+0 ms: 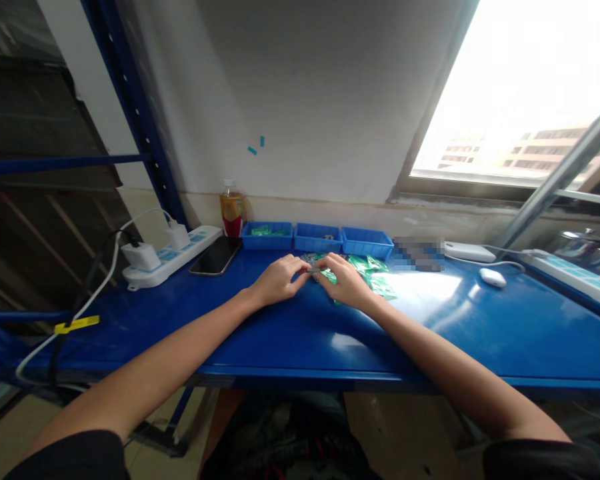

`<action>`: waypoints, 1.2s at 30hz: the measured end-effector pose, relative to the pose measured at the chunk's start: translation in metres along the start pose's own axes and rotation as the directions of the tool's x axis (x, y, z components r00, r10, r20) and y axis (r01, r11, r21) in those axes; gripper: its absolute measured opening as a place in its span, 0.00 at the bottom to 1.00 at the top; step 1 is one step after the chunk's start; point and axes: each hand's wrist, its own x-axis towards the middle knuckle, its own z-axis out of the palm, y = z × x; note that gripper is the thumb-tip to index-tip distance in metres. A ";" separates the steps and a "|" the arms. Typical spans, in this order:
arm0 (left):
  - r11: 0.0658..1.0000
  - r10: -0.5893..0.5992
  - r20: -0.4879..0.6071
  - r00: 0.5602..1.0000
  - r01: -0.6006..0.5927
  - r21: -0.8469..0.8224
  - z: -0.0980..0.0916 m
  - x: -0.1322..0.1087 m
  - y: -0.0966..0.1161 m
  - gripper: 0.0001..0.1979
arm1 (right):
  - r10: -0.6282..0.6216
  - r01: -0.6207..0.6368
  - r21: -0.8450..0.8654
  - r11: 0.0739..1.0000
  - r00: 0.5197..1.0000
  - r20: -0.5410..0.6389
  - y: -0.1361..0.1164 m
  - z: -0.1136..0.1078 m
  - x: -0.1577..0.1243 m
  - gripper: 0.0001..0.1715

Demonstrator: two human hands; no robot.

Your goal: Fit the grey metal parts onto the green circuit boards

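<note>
My left hand [276, 279] and my right hand [347, 281] meet above the blue table [290, 333], fingertips pinched. Between them is a small, thin greyish piece [313, 270], too small to name, gripped from both sides. Shiny green packets [381, 287] lie beside and behind my right hand, which partly covers them. Behind the hands three blue bins stand in a row. The left bin [250, 244] holds green packets, and the middle bin [310, 248] has a few small greyish pieces. In the right bin [367, 251] I see no contents.
At the left are a black phone [217, 256], a white power strip [200, 237] with plugged-in chargers and a drink bottle [233, 210]. Toward the right lie a white power bank [469, 252], a white earbud case [493, 278] and another power strip [575, 277]. A wall rises behind.
</note>
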 end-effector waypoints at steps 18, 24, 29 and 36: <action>0.999 -0.030 0.020 0.999 0.031 -0.040 -0.002 0.000 0.002 0.10 | 0.008 -0.008 -0.002 1.000 1.000 0.007 0.000 0.000 0.000 0.04; 0.997 -0.038 0.034 0.999 0.040 -0.059 -0.003 0.000 0.003 0.10 | 0.008 -0.008 -0.002 1.000 1.000 0.003 0.001 0.000 0.000 0.05; 0.996 -0.056 0.040 0.998 0.058 -0.072 -0.002 -0.001 0.003 0.10 | 0.003 -0.003 0.005 1.000 1.000 0.005 0.000 0.000 0.000 0.05; 0.995 -0.065 0.049 0.997 0.069 -0.072 -0.001 -0.001 0.003 0.10 | -0.006 0.006 0.003 1.000 1.000 0.006 -0.001 -0.002 0.001 0.09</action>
